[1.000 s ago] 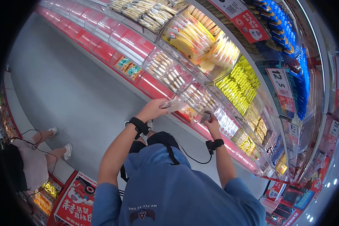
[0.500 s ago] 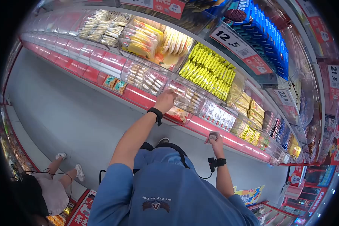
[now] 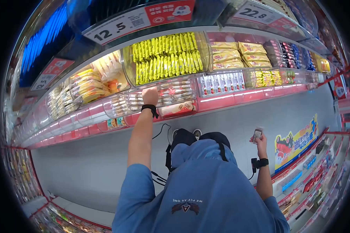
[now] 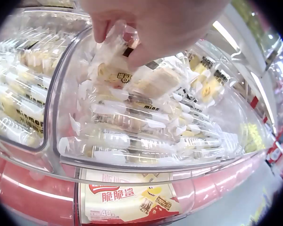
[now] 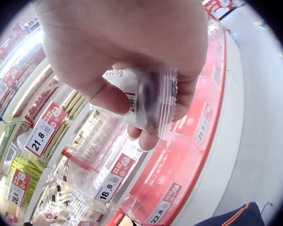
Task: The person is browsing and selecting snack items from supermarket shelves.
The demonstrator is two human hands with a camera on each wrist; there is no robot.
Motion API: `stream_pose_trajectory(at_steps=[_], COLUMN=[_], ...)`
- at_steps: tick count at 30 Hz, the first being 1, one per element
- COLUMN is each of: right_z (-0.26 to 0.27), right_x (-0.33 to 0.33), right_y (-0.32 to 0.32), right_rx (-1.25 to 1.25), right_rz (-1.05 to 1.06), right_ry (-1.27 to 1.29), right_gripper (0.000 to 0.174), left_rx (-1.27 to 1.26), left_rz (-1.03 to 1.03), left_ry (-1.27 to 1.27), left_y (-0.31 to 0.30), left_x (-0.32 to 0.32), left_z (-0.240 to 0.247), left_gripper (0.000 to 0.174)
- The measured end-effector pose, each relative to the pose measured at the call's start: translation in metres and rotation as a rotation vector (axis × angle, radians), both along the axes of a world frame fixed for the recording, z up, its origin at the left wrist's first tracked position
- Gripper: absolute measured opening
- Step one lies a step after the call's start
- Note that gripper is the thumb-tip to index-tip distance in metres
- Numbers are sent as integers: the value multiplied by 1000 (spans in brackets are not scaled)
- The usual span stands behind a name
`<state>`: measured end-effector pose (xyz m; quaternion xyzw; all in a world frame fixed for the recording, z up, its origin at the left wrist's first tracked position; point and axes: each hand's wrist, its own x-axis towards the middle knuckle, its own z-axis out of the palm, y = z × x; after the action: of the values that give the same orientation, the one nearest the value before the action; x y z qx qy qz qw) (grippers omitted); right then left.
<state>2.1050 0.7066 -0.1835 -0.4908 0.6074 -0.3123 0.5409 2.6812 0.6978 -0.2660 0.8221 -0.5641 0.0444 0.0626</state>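
Observation:
My left hand (image 3: 149,96) reaches down into a clear plastic bin (image 4: 61,117) on the lower shelf. In the left wrist view its thumb and fingers pinch a clear-wrapped snack packet (image 4: 114,70), which lies against several similar wrapped packets (image 4: 132,122) stacked in rows. Away from the shelf, out over the floor, my right hand (image 3: 260,141) grips a small snack packet (image 5: 153,101). That packet has a white printed label, a crimped clear end and dark contents. The thumb presses its label side while the other fingers curl behind it.
Yellow-green packets (image 3: 167,60) fill a bin above my left hand. To the right are white-and-red packets (image 3: 221,83). A price sign (image 3: 122,27) overhangs the upper shelf. Below the bin sits a printed snack carton (image 4: 127,202). Grey floor (image 3: 85,163) lies behind; another shelf (image 3: 315,182) stands at right.
The head view has swung toward the right along the shelf. My left hand, earlier holding a clear packet before the shelf, is now down in the bin. My right hand has drawn away, keeping its packet.

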Motion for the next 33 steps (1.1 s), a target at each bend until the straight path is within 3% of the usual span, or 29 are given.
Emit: stream_pose_trajectory(at_steps=[1,4,5,6,8,11,14,16,18,20,22,24,27,31,33], right_z=[-13,-15,-10,-4,5,18,46,56,68,70,68,62,56,45,47], right_x=[-11,-8,-4,0,7,19,42,56,79,100,112,125,134,138,134], right_y=[10,39,44,48,49,47,43,40,32,23,10,0,-7,-1,4], right_rx=[31,67,66,44,-1,-91,-47,-40,-10,-7,-4,3,-14,-16,8], right_rz=[-1,-73,-87,-97,-112,-86,-57,-25,-5,60,138,226,277,294,307], right_ry=[-14,-3,12,21,37,-50,-68,-173,-279,-344,-372,-375,-371,-396,-299], right_gripper=[39,36,36,36,37,33,28,28,30,31,32,32,31,29,26], left_rx=[157,-34,-138,-53,-135,363,-178,-195,-24,-151,99,-13,46,415,414], left_rz=[-18,-46,-80,-77,-145,-95,-265,-340,-275,-355,-302,-357,-374,-181,-188], left_ry=[34,-239,-223,-269,-366,-66,-281,-235,1,-16,132,103,21,153,137], left_y=[-3,1,-1,-4,-8,-18,1,-1,6,7,1,6,10,1,-2], left_x=[5,6,12,15,17,-6,-3,-9,-14,1,1,12,26,8,12], left_z=[1,-12,-23,-23,-28,29,-15,-7,-4,-31,-10,-17,-31,2,-6], left_gripper=[15,15,15,16,16,21,27,42,50,52,55,54,53,59,59])
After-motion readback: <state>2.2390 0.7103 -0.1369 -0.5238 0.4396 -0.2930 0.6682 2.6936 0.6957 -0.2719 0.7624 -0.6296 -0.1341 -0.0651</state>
